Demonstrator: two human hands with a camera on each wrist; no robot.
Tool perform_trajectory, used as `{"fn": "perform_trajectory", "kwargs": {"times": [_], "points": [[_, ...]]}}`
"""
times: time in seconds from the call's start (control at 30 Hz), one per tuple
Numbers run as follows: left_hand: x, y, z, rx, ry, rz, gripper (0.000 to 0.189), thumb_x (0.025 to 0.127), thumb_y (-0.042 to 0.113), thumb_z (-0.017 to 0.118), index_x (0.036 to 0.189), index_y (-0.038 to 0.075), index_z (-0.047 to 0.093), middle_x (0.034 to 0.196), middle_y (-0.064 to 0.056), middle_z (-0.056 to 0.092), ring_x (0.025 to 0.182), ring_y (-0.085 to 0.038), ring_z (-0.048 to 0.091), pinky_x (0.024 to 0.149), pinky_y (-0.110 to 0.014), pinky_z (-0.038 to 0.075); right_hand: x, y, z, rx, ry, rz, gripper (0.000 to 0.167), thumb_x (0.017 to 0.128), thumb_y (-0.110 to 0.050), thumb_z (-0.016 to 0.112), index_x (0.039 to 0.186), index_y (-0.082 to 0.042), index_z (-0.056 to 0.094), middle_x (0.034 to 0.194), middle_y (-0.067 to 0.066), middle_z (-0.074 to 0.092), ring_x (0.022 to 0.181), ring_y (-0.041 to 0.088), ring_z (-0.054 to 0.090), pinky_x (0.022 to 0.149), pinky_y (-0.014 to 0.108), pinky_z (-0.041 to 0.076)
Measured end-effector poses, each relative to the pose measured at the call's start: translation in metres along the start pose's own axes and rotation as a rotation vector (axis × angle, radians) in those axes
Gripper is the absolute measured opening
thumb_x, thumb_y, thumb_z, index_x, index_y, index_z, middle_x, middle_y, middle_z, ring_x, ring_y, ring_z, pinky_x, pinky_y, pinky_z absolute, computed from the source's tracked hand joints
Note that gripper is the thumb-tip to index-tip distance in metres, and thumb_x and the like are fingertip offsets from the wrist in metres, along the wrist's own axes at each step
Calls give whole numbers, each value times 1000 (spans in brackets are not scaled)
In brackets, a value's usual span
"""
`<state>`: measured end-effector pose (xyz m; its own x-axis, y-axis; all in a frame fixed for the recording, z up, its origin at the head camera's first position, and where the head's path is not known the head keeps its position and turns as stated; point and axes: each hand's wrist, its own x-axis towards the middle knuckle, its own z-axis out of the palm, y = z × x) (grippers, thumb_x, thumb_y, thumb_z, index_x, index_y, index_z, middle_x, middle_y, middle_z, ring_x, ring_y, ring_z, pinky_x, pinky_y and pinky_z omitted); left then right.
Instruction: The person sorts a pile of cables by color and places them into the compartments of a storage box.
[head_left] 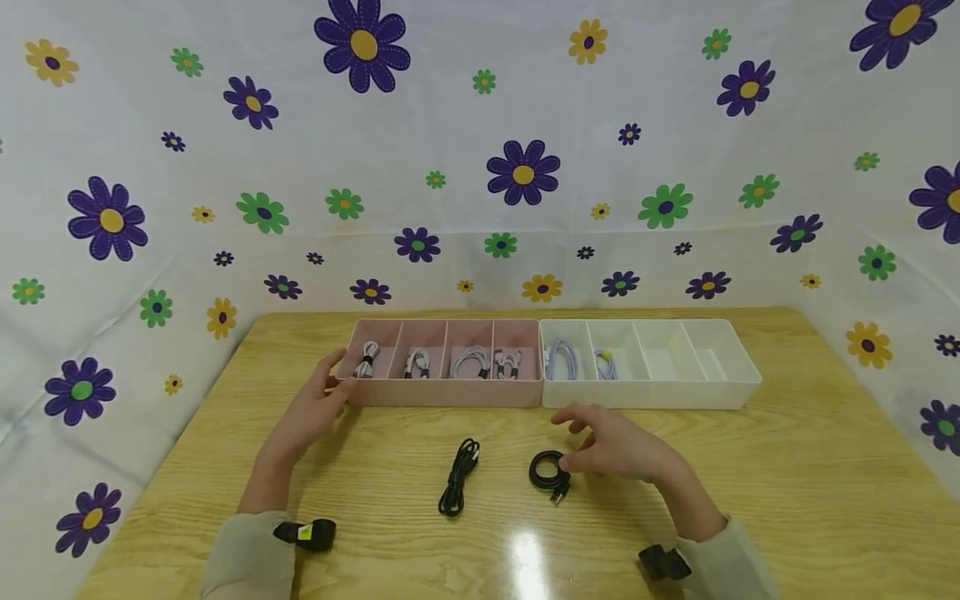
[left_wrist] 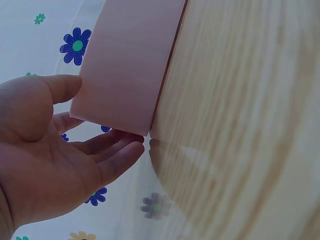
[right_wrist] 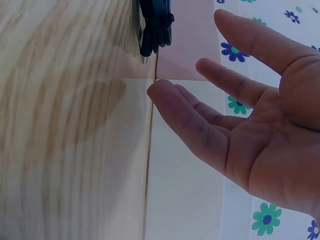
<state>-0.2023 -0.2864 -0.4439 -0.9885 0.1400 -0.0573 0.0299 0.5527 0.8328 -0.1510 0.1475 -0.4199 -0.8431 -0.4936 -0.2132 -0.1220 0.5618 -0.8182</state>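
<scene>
My left hand (head_left: 314,413) rests at the left end of the pink divided box (head_left: 442,393), thumb near the rim. In the left wrist view, its extended fingers (left_wrist: 122,162) lie around the box's end corner. My right hand (head_left: 617,443) is spread above the table, with nothing gripped. Just left of it lies a small round coil of black cable (head_left: 534,473), partly overlapped by the thumb in the head view. A longer bundled black cable (head_left: 454,489) lies farther left on the table. Right of the pink box, touching it, stands a white divided box (head_left: 645,395).
Each pink compartment holds a white cable, such as a tied white cable (head_left: 367,358) at the left. In the white box, a lavender cable coil (head_left: 572,360) and a smaller lavender cable (head_left: 609,367) occupy the two left compartments. Flowered cloth (head_left: 442,100) surrounds the wooden table (head_left: 390,533).
</scene>
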Motion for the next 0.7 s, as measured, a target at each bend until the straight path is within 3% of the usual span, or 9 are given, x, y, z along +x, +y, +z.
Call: {"fn": "perform_trajectory", "kwargs": {"times": [0.2,0.7], "points": [[0,-3,0,-4,0,2,67,106,38,43,160,12,12,143,-30,42,129,-42,45,99,-50,45,3,-2,6,-60,3,-6,55,85,-16,78,134,-4,57,127,22,57,102,29,62,84,43,54],[2,-3,0,-16,-3,-10,66,107,36,43,160,13,10,144,-30,40,128,-42,45,98,-51,45,5,-5,17,-128,-3,-41,53,83,-13,78,131,-3,59,120,25,54,89,21,58,73,34,50]]}}
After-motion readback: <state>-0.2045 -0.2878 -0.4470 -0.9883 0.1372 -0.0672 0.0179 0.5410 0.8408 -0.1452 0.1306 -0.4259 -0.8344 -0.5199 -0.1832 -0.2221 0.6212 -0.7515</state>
